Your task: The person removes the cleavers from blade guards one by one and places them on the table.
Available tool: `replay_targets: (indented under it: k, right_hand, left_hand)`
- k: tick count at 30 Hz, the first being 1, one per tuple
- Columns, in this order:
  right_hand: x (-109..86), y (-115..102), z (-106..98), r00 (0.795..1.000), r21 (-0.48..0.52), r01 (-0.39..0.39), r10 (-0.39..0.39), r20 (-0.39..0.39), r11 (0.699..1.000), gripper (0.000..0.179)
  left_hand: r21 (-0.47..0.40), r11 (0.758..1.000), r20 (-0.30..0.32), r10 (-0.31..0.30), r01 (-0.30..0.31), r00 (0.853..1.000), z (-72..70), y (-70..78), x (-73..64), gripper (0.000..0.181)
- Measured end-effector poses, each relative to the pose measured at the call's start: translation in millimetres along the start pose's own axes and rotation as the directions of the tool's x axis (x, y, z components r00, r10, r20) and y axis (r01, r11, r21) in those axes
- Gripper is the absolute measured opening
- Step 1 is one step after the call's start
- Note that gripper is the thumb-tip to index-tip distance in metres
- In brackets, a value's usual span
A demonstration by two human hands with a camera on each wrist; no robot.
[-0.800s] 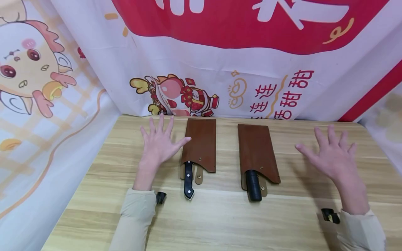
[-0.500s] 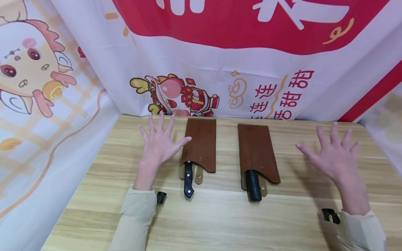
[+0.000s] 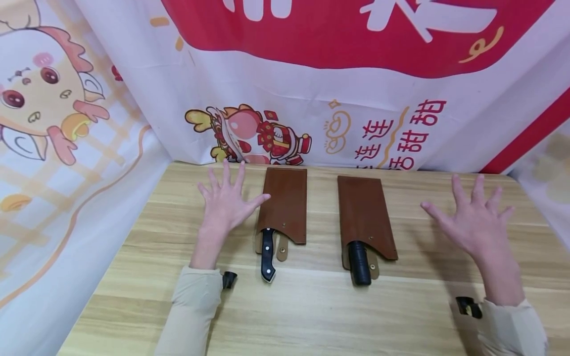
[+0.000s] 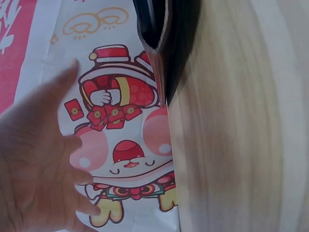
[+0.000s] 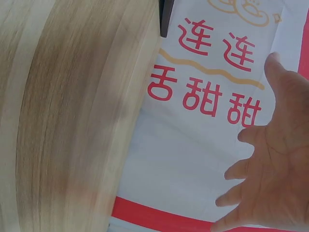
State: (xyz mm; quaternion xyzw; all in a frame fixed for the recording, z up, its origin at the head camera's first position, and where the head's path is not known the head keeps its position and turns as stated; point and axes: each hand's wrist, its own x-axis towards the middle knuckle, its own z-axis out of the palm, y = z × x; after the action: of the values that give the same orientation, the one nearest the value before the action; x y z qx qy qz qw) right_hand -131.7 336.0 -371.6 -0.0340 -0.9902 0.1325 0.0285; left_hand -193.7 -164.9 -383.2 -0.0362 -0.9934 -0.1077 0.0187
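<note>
Two knives lie on the table in brown leather sheaths, handles toward me. The left sheath (image 3: pixel 285 202) holds a knife with a black riveted handle (image 3: pixel 267 257). From the right sheath (image 3: pixel 365 212) sticks out a rounded black knife handle (image 3: pixel 359 264). Both blades are hidden inside the leather. My left hand (image 3: pixel 226 207) is spread wide just left of the left sheath, its thumb reaching toward that sheath's edge in the head view. Well to the right of the right sheath, my right hand (image 3: pixel 476 222) is spread too, above the table. Neither hand holds anything.
The light wooden table (image 3: pixel 311 321) ends at a printed white and red cloth (image 3: pixel 329 84) hanging behind it. Another patterned cloth (image 3: pixel 89 198) hangs along the left side. Each sheath has a small snap strap (image 3: pixel 282 247) beside the handle.
My right hand has shifted slightly up and to the right, fingers still spread. The left hand has barely moved. Both sheathed knives lie as before.
</note>
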Motion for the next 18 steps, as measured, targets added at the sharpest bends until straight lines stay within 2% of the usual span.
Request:
replay_targets:
  k: [4,8,13,18]
  right_hand:
    - [0.3,-1.3,-1.0,1.000,-0.005,0.002,-0.002,0.006,1.000,0.098]
    - [0.1,-2.8,-0.7,1.000,0.021,0.022,-0.022,-0.009,1.000,0.095]
    - [-2.3,-13.7,-0.8,0.991,0.158,0.076,-0.058,-0.121,0.984,0.082]
    - [-5.6,-33.5,-2.6,0.974,0.248,0.116,-0.062,-0.217,0.962,0.068]
  left_hand:
    - [-0.009,1.000,-0.014,-0.017,0.017,1.000,0.2,-0.9,2.3,0.105]
    - [-0.049,0.999,-0.032,-0.008,0.007,0.999,0.3,-0.3,1.8,0.096]
    - [-0.167,0.986,-0.072,-0.009,-0.003,0.997,0.0,2.2,1.3,0.077]
    - [-0.319,0.948,-0.078,-0.045,0.018,0.996,0.7,5.1,3.7,0.066]
